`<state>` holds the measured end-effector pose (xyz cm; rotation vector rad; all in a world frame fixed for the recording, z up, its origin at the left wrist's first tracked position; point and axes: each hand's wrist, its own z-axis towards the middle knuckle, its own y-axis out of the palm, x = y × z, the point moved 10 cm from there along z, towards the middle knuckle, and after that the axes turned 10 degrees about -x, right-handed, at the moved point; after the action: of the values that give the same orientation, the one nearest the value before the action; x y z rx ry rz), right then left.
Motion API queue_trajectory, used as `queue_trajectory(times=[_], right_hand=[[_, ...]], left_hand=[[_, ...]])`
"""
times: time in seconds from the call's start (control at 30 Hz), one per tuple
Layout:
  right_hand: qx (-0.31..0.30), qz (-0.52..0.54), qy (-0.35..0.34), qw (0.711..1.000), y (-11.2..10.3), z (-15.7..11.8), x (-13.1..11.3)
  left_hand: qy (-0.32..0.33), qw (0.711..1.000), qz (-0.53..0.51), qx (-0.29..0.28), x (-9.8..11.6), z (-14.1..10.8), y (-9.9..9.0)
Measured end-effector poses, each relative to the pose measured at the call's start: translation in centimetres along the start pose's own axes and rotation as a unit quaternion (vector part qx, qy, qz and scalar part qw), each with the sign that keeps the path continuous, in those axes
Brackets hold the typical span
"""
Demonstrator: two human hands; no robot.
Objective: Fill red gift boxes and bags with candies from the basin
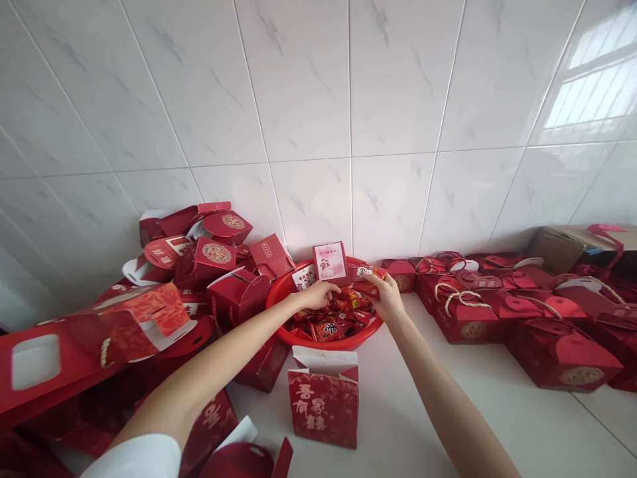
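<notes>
A red plastic basket (343, 344) holds several small wrapped candy packets (328, 330). My left hand (321, 295) reaches into it from the left, fingers curled down against the packets; what they grip, if anything, is hidden. Over the basket's right rim, my right hand (389, 297) pinches a red and white candy packet (367, 271) between thumb and fingers. A pink card with a printed couple (330, 261) stands upright at the basket's back, beside a white printed card (304, 277). In front of the basket stands an open-topped dark red gift box (323, 406) with white characters.
Loosely piled red gift boxes (213, 252) fill the left side, some open. Closed red boxes with rope handles (462, 312) stand in rows at the right, near a brown cardboard box (557, 255). A white tiled wall (308, 192) rises behind the white surface (398, 411).
</notes>
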<state>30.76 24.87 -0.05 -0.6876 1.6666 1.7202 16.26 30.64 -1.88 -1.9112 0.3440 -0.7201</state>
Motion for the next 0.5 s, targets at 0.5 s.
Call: queue_trajectory(times=[0.5], right_hand=[[-0.090,-0.009,0.017,0.996,2.1,-0.7,-0.4]], left_hand=[[0.011,0.999,-0.027,0.045,2.1,-2.4,-2.3]])
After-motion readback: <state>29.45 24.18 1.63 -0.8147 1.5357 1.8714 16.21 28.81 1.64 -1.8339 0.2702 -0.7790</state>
